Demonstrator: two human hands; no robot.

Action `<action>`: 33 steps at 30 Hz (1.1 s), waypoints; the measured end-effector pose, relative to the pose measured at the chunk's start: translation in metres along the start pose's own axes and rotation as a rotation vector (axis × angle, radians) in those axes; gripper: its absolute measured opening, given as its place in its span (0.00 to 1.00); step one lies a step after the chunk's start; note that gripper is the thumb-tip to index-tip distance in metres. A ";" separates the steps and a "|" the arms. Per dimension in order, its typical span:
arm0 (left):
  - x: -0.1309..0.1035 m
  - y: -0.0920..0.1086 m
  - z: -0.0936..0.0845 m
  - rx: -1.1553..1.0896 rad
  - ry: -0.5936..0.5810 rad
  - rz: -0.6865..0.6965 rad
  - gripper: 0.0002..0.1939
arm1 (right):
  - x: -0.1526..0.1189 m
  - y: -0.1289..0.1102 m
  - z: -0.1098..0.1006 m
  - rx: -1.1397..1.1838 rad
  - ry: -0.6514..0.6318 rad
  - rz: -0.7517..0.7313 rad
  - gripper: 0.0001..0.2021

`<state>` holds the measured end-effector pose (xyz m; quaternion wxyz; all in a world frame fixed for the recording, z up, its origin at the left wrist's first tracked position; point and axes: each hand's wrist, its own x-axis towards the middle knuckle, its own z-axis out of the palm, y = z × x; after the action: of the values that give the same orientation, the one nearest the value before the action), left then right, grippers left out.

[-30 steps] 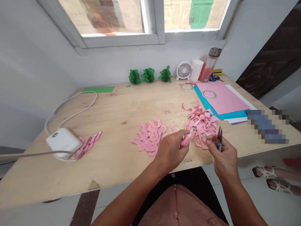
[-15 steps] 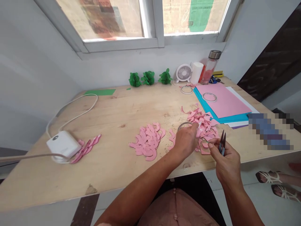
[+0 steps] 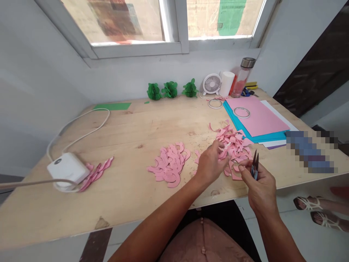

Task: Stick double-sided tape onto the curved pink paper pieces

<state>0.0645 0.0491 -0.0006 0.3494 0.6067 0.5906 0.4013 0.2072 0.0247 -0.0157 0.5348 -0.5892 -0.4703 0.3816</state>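
My right hand (image 3: 261,185) is wrapped around a small pair of scissors (image 3: 255,165), with the dark blades pointing up and away. Its thumb and forefinger come together beside a pink paper offcut (image 3: 236,175). My left hand (image 3: 211,162) is over the near left side of a heap of pink paper scraps (image 3: 234,140), thumb and fingers apart. Whatever lies under its palm is hidden. Left of that hand is a pile of curved pink paper cut-outs (image 3: 170,165).
A white power adapter (image 3: 68,169) with cables stands at left, beside twisted pink strips (image 3: 96,174). Green paper ornaments (image 3: 169,90), a small fan (image 3: 212,84) and a glass bottle (image 3: 241,82) line the wall. A tape roll (image 3: 241,112) rests on coloured sheets (image 3: 268,122). Someone's sandalled feet (image 3: 313,203) show at right.
My left hand has drawn slightly left, and its thumb and fingers have spread. A tape ring that showed beside it is now covered. My right hand still holds the scissors.
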 end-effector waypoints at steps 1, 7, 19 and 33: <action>-0.004 0.000 -0.004 -0.133 -0.013 -0.016 0.10 | -0.001 0.000 0.002 0.003 -0.017 -0.002 0.10; -0.032 -0.006 -0.027 -0.773 -0.187 -0.360 0.10 | -0.009 -0.006 0.023 0.045 -0.162 0.026 0.09; -0.061 -0.017 -0.052 -0.957 -0.088 -0.417 0.07 | -0.029 -0.016 0.056 -0.172 -0.315 -0.088 0.05; -0.065 -0.022 -0.055 -1.026 -0.020 -0.438 0.11 | -0.040 -0.021 0.063 -0.366 -0.360 -0.287 0.06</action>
<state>0.0064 -0.0167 -0.0017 0.6807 0.2255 0.4284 0.5497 0.1334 0.0032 -0.0058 0.3760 -0.5262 -0.6972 0.3092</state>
